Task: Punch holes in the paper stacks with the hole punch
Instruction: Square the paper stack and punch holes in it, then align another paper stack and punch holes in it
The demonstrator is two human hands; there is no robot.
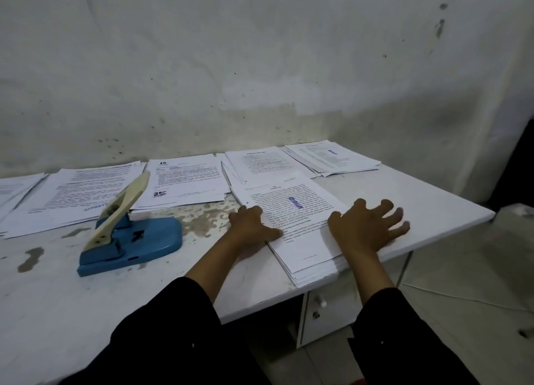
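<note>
A blue hole punch (135, 241) with a raised cream lever stands on the white table (86, 298), left of centre. A stack of printed paper (297, 225) lies near the table's front right edge, its near end overhanging slightly. My left hand (252, 225) grips the stack's left edge, thumb on top of the sheets. My right hand (367, 225) rests with spread fingers on the stack's right side and the tabletop. Neither hand touches the punch.
Several more paper stacks line the back of the table along the wall: far left (72, 194), middle (187, 185), right of middle (260, 159) and far right (332, 158). A drawer unit (326, 312) sits under the table's right end. The floor lies to the right.
</note>
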